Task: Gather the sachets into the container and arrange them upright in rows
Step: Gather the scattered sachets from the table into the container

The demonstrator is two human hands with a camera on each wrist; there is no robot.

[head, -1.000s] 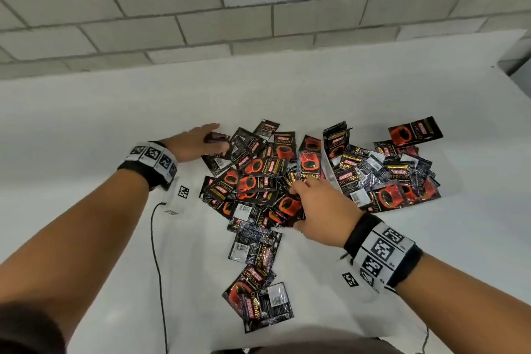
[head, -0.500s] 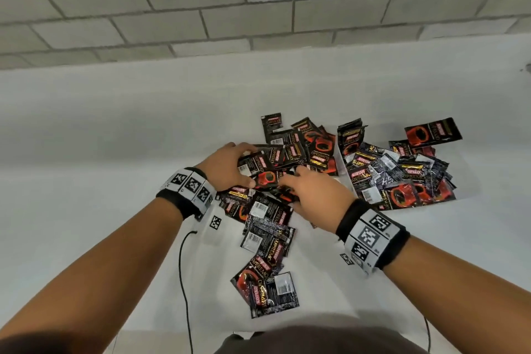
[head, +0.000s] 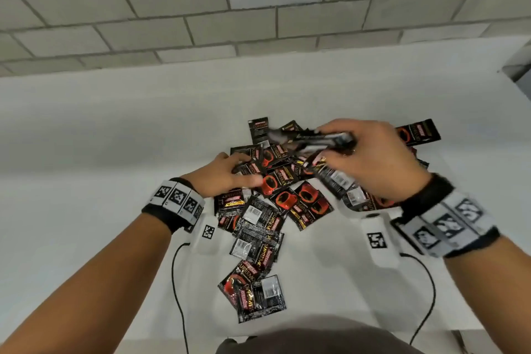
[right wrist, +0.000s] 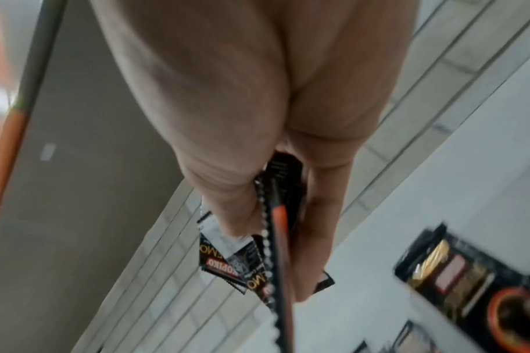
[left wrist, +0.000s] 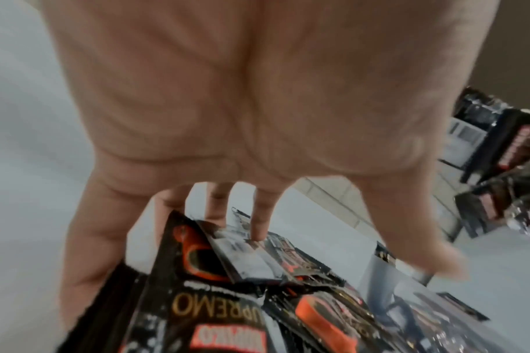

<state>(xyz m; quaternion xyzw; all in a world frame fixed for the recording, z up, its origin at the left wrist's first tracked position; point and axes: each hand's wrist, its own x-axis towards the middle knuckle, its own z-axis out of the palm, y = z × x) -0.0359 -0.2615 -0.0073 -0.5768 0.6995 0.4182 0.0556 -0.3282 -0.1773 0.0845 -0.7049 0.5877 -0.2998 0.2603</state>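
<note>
Black-and-red coffee sachets lie in a loose pile (head: 287,190) on the white table (head: 115,138), with a few strays nearer me (head: 255,296). My left hand (head: 230,172) rests on the pile's left edge, and its straight fingertips (left wrist: 259,235) touch the sachets there. Raised above the pile's right side, my right hand (head: 370,161) grips a small stack of sachets (head: 316,139) edge-on between thumb and fingers (right wrist: 278,238). The clear container is hard to make out; it lies under and behind my right hand, with one sachet (head: 416,132) showing beyond it.
A grey block wall (head: 258,8) rises behind the table. Black cables (head: 176,282) (head: 431,296) hang from my wrist bands towards the table's front edge. Bare white tabletop stretches left of the pile and behind it.
My right hand has left the middle of the pile and risen to the right with a stack of sachets in its grip. My left hand stays on the pile's left side.
</note>
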